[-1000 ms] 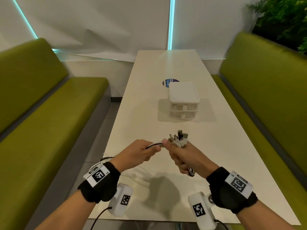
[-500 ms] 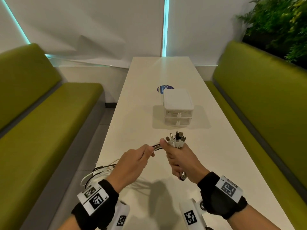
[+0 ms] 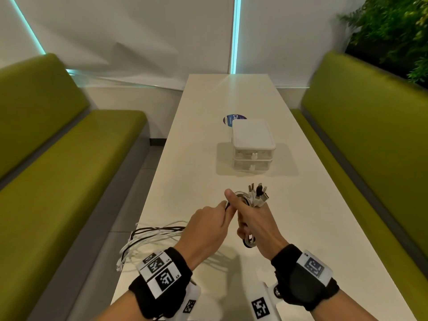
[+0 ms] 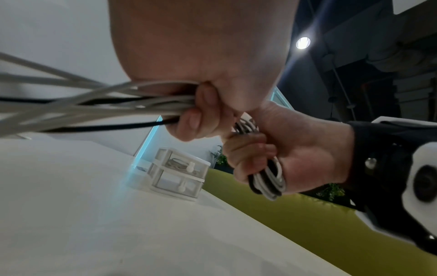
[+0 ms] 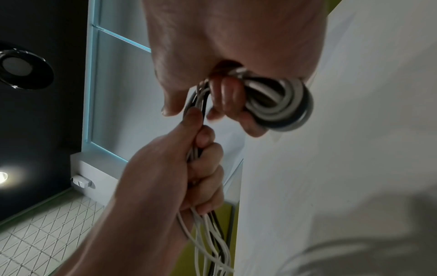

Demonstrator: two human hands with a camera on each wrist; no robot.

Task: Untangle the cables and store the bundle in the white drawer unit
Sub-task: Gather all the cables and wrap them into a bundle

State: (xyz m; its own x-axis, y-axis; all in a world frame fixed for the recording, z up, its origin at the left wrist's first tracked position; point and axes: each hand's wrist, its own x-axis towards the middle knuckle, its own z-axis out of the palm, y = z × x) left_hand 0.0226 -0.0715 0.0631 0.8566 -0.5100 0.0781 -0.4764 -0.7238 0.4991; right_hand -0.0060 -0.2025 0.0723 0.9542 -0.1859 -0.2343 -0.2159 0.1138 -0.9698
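Observation:
Over the near half of the white table, my right hand grips a coiled bundle of white and black cables. Several plugs stick up above its fist, and the loop hangs below it. My left hand, right beside it, grips the loose strands of the same cables. The free lengths trail off the table's left edge. Farther up the table stands the white drawer unit, with two stacked drawers, both closed. Cables show through its clear upper drawer front.
Green benches run along both sides, the left bench and the right bench. A round blue sticker lies just behind the drawer unit. Plants stand at the back right. The far end of the table meets a white wall.
My hands have come closer together, the left one now touching the right at the coil. More loose cable shows hanging off the table's left edge. The head view has tilted up slightly.

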